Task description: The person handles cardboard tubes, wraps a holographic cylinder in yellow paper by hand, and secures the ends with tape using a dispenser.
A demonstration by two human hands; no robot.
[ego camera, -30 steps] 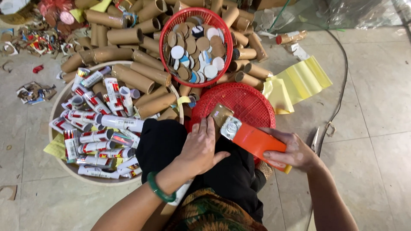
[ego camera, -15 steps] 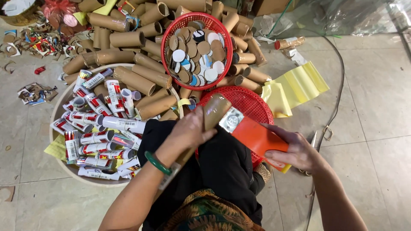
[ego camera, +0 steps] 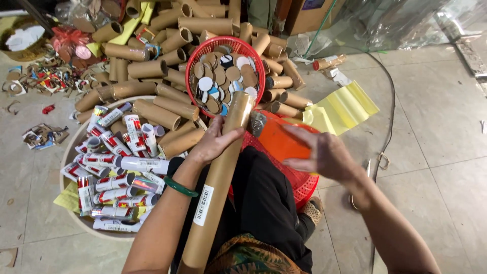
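My left hand point(ego camera: 215, 142) grips a long brown cardboard tube point(ego camera: 218, 182) that runs from my lap up toward the red basket of round caps point(ego camera: 224, 76). A white barcode sticker sits on the tube. My right hand point(ego camera: 319, 152) holds an orange sheet point(ego camera: 279, 139) with a grey printed end, over an overturned red basket point(ego camera: 291, 175) by my knee. A green bangle is on my left wrist.
A round shallow tray point(ego camera: 76, 137) at left holds several red-and-white labelled tubes point(ego camera: 119, 167). A heap of short cardboard tubes point(ego camera: 152, 66) fills the back. Yellow sheets point(ego camera: 342, 109) lie on the tiled floor at right, paper scraps point(ego camera: 43, 134) at left.
My left hand has lifted the long cardboard tube from my lap and raised its far end toward the caps basket. My right hand has shifted the orange sheet slightly.
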